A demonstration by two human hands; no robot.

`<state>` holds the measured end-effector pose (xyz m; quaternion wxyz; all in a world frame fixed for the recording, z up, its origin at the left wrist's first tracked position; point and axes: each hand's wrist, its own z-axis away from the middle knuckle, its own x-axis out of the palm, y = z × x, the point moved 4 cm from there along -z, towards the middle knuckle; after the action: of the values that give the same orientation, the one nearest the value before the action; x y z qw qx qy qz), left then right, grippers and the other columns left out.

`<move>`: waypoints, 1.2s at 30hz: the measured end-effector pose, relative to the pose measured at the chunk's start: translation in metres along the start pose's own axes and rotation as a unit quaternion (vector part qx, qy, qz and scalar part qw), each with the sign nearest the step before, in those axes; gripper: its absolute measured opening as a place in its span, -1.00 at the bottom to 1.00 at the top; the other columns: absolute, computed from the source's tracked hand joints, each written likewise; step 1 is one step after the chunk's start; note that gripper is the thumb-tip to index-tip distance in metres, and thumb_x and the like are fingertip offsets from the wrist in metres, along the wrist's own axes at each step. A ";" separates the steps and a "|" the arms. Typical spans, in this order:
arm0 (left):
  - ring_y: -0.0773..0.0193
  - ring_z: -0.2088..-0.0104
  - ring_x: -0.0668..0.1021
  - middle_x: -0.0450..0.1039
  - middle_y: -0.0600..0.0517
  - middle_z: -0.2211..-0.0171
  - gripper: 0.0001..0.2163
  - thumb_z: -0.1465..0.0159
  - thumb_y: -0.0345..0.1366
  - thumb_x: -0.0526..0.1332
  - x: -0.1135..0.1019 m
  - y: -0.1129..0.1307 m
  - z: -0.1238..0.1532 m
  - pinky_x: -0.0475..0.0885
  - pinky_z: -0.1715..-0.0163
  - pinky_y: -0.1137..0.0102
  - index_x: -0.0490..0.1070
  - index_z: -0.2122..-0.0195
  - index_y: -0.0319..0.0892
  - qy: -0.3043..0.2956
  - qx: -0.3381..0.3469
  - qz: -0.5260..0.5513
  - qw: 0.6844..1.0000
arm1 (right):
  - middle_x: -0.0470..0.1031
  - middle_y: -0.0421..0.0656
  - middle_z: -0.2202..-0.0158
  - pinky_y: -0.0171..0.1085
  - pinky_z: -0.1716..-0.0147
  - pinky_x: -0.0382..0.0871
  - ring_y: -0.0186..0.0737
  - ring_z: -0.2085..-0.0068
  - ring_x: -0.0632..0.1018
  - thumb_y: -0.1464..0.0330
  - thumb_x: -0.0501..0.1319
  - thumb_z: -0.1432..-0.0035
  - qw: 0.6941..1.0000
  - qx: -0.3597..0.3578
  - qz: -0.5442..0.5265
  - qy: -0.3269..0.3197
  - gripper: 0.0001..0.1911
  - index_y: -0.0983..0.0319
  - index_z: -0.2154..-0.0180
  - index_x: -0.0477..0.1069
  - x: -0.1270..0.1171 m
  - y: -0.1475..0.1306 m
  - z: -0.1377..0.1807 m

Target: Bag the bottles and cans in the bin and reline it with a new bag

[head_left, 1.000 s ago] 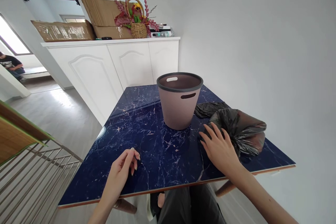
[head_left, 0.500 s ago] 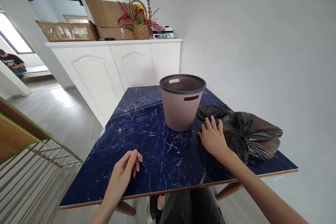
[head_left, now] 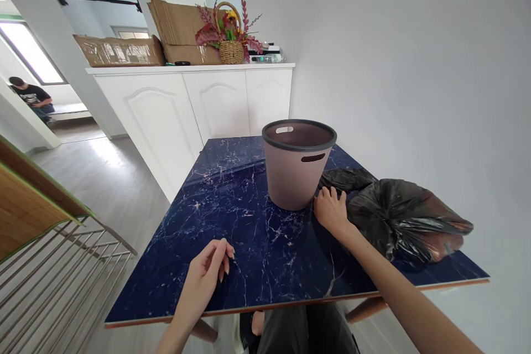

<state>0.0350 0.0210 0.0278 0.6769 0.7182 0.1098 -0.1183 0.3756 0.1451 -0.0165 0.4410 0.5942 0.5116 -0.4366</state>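
My left hand (head_left: 209, 268) rests near the front of the table, fingers loosely curled in and thumb against them, with nothing in it. On the right, my right hand (head_left: 332, 211) bends its fingers down at the near edge of a flat, crumpled black plastic bag (head_left: 347, 178); the fingertips are partly hidden. Just left of that hand stands an upright pinkish-brown trash can (head_left: 290, 180) with a dark rim and handle slots. A fuller, bunched black plastic bag (head_left: 409, 218) lies to the right of my right hand, beside the forearm.
The dark blue marbled table (head_left: 186, 249) ends at a wall on the right. Behind it, a white cabinet (head_left: 153, 116) carries cardboard boxes (head_left: 120, 52) and a flower basket (head_left: 231, 51). A metal rack (head_left: 91, 265) stands at left. A person (head_left: 33, 98) sits far left.
My right hand has moved in toward the trash can and the flat bag, its spread fingers now curled. My left hand keeps its pose. The whole view has shifted slightly.
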 end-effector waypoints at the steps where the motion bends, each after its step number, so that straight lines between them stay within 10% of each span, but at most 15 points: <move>1: 0.28 0.51 0.40 0.36 0.09 0.53 -0.50 -0.41 0.24 0.15 0.000 0.000 0.000 0.35 0.43 0.42 0.53 0.31 -0.12 -0.001 -0.001 -0.001 1.000 | 0.48 0.33 -0.24 0.37 -0.32 0.14 0.40 -0.36 0.37 0.49 -0.05 -0.43 1.000 -0.008 -0.001 0.004 -0.50 0.46 -0.17 0.55 -0.002 -0.002 0.007; 7: 0.27 0.50 0.40 0.36 0.09 0.52 -0.49 -0.40 0.26 0.15 0.002 0.001 0.000 0.36 0.42 0.41 0.53 0.30 -0.12 -0.004 -0.006 -0.007 1.000 | 0.44 0.21 -0.33 0.25 -0.43 0.04 0.27 -0.41 0.32 0.49 -0.05 -0.48 0.998 -0.061 -0.008 0.031 -0.52 0.38 -0.16 0.58 -0.008 -0.019 0.067; 18: 0.25 0.49 0.43 0.40 0.07 0.51 -0.52 -0.41 0.23 0.15 0.003 0.001 -0.001 0.38 0.43 0.41 0.54 0.29 -0.11 0.008 0.009 -0.033 0.999 | 0.50 0.09 -0.27 0.11 -0.25 0.49 0.10 -0.24 0.55 0.35 -0.03 -0.53 0.948 -0.085 -0.262 0.156 -0.52 0.24 -0.36 0.32 -0.021 -0.039 0.167; 28: 0.14 0.27 0.63 0.64 -0.04 0.24 -0.65 -0.39 0.09 0.25 0.014 0.005 -0.002 0.50 0.25 0.36 0.59 0.08 -0.07 -0.020 0.061 -0.113 0.992 | 0.48 0.01 -0.33 -0.23 -0.25 0.50 -0.12 -0.25 0.58 0.50 0.14 -0.38 0.781 -0.292 -0.552 -0.015 -0.43 0.18 -0.37 0.35 -0.094 -0.111 0.195; 32: 0.16 0.26 0.62 0.62 -0.01 0.23 -0.62 -0.38 0.08 0.27 0.017 -0.001 -0.003 0.49 0.27 0.39 0.54 -0.03 -0.07 -0.027 0.054 -0.131 0.990 | 0.61 -0.10 -0.14 -0.35 -0.10 0.56 -0.27 -0.04 0.68 0.50 0.12 -0.41 0.717 -0.315 -0.621 0.038 -0.62 0.14 -0.17 0.49 -0.107 -0.101 0.193; 36: 0.26 0.43 0.48 0.52 0.08 0.37 -0.61 -0.35 0.09 0.31 0.020 -0.005 -0.004 0.36 0.41 0.43 0.53 -0.04 -0.06 -0.042 0.042 -0.167 0.984 | 0.55 0.01 -0.14 -0.12 -0.14 0.57 -0.08 -0.14 0.60 0.46 0.15 -0.40 0.791 -0.220 -0.557 0.124 -0.56 0.14 -0.26 0.39 -0.098 -0.071 0.181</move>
<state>0.0525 0.0257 0.0170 0.6207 0.7121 0.1942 -0.2644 0.2832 -0.0461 0.0318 0.1734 0.1421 0.8866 -0.4046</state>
